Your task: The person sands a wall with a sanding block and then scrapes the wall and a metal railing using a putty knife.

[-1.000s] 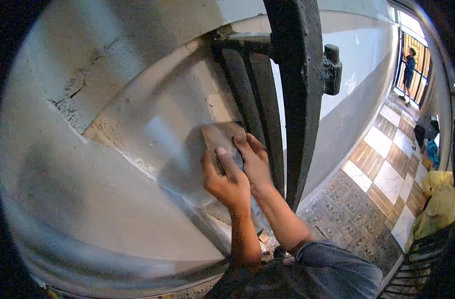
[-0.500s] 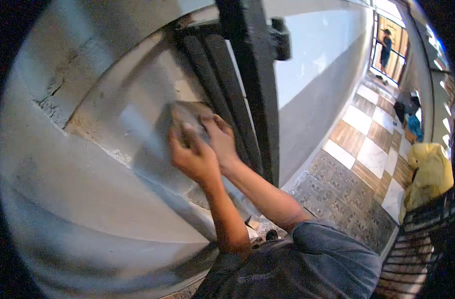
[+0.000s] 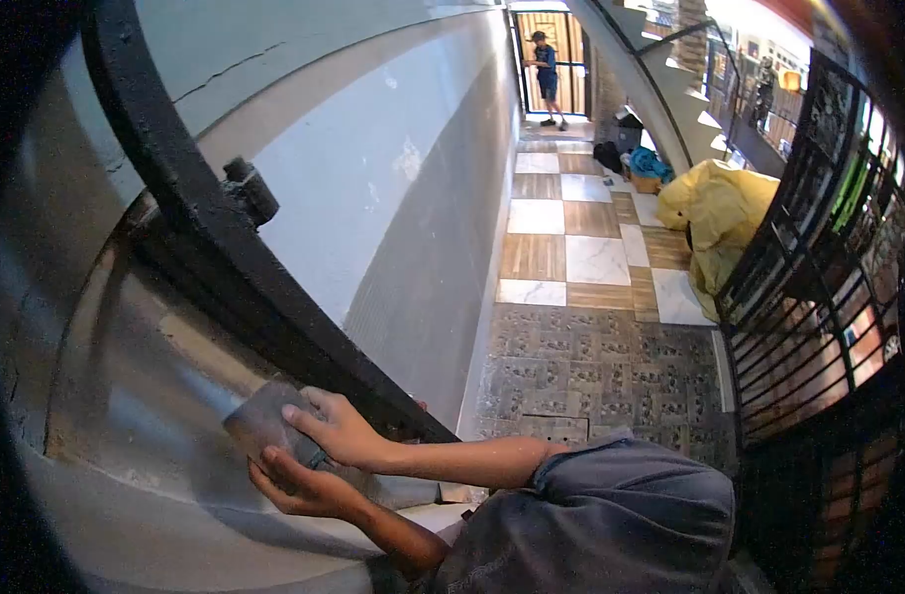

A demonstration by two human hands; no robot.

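Observation:
Both of my hands hold a dark grey, flat, squarish sheet point(image 3: 257, 421) that looks like sandpaper, in front of the grey wall at lower left. My right hand point(image 3: 336, 428) grips its right edge, thumb on top. Below it, my left hand point(image 3: 302, 487) has its thumb on the lower corner and its fingers curled underneath. The backs of the fingers under the sheet are partly hidden. A black metal gate post point(image 3: 245, 267) slants close above my hands, with a hinge-like block point(image 3: 251, 193) on it.
A painted wall point(image 3: 324, 208) with a crack runs along the left. Checkered tiles point(image 3: 596, 259) lead to another person point(image 3: 545, 74) by a far door. A yellow cover point(image 3: 725, 213), a blue bundle point(image 3: 651, 163) and a black barred gate point(image 3: 809, 287) stand on the right.
The view has swung right and up towards the passage, so hands and post appear farther left. The grey sheet, blurred against the wall before, now shows clearly between both hands.

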